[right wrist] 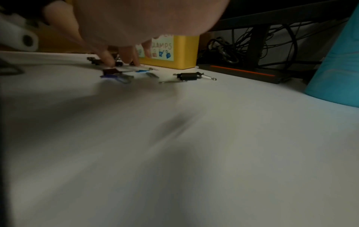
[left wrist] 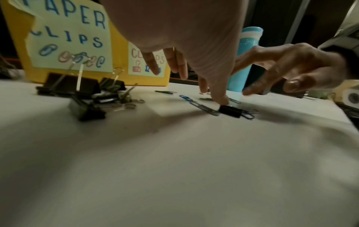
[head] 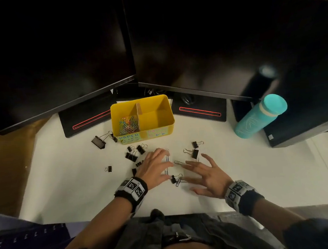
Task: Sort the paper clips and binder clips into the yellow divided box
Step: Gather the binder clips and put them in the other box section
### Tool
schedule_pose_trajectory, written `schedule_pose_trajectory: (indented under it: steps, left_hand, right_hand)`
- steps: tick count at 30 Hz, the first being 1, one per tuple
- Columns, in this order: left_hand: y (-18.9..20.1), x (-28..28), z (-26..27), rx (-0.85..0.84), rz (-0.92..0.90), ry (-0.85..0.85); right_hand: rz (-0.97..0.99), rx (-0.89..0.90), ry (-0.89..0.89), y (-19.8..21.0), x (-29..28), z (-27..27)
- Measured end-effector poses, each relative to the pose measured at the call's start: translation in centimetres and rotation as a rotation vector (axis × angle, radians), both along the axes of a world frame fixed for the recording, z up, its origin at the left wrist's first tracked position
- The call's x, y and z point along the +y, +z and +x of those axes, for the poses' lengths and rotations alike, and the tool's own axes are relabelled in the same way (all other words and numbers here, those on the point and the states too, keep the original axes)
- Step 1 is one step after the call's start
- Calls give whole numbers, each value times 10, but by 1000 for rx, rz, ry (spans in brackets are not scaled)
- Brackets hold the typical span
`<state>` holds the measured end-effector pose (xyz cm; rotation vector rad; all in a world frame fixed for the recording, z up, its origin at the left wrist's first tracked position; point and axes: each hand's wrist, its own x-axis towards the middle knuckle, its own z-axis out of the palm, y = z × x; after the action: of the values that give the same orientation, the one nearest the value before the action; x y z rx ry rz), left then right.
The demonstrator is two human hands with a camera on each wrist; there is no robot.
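Observation:
The yellow divided box point(head: 170, 121) stands at the back of the white desk point(head: 86, 189). Its left compartment holds coloured paper clips point(head: 128, 124); the right one shows only bare yellow floor. Black binder clips point(head: 131, 156) lie scattered in front of it. My left hand point(head: 166, 171) hovers palm down with its fingers spread over a blue paper clip point(head: 167, 159). Its thumb touches the desk beside a small binder clip point(left wrist: 230, 110). My right hand point(head: 193, 182) is spread open just right of that clip, above a silver paper clip point(head: 179, 163). Neither hand holds anything.
Two dark monitors point(head: 55, 54) on black stands point(head: 199, 109) close off the back of the desk. A teal bottle point(head: 260, 116) stands at the right, next to a black case point(head: 306, 128). More binder clips point(head: 195, 152) lie right of the hands, and a large one point(head: 98, 142) lies left of the box.

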<state>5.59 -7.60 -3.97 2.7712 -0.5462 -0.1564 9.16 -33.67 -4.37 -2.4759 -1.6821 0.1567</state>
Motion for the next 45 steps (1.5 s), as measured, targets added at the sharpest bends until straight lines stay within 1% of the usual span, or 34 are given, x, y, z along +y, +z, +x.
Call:
schedule_pose_trajectory:
  steps: [2, 6, 8, 11, 13, 16, 18, 20, 22, 24, 25, 27, 29, 31, 33, 35, 37, 39, 41, 43, 45]
  left_hand:
    - [-3, -4, -5, 23, -27, -41]
    - [-11, -2, -19, 21, -30, -88]
    - [-12, 0, -26, -10, -27, -91]
    - [-9, 0, -34, -59, -23, -94]
    - [-8, 1, -39, -86, 15, -118]
    - [-9, 8, -44, -74, 59, -79]
    - [-9, 14, -48, -46, 99, -42]
    - [-10, 18, -49, -32, 164, -42]
    - [-9, 18, -44, -31, 172, -19]
    - [-8, 15, -34, -57, 156, 46]
    - [-7, 13, -26, -72, 157, 87]
    - [-4, 8, -10, -64, 193, 171]
    - [-1, 6, 6, -15, 285, 229]
    - [0, 3, 17, 28, 367, 271]
    - [1, 0, 22, 17, 349, 313]
    - [0, -3, 22, 5, 302, 330]
    - [1, -2, 20, 5, 250, 331]
    - [1, 2, 18, 18, 199, 354]
    - [1, 6, 18, 39, 140, 405]
    - [0, 7, 19, 67, 63, 481]
    - [1, 3, 21, 86, 17, 524]
  right_hand:
    - [2, -1, 36, -6, -8, -8]
    - [-17, -5, -77, -11, -11, -2]
    - [-23, -14, -109, -10, -3, 5]
    - [-74, -58, -108, -6, 16, 13]
    - [-101, -77, -132, -4, 28, 18]
    - [-76, -53, -180, -4, 34, 26]
    - [-18, -25, -157, -2, 29, 26]
    - [16, -2, -64, -1, 21, 20]
    - [-3, 29, 37, -4, 10, 13]
    - [-47, 49, 65, -9, 1, 9]
    - [-65, 44, 43, -11, -2, 9]
    - [-102, 14, -58, -10, 0, 13]
    - [-124, -21, -173, -7, 10, 19]
    - [-134, -35, -243, -2, 27, 26]
    - [-119, -60, -283, 1, 46, 32]
    - [-48, -57, -343, 4, 60, 37]
    - [1, -17, -416, 6, 71, 40]
    - [-8, 26, -452, 5, 78, 43]
    - [-9, 103, -460, 2, 82, 46]
    - [44, 211, -471, -1, 85, 47]
    - [98, 304, -507, -1, 86, 48]
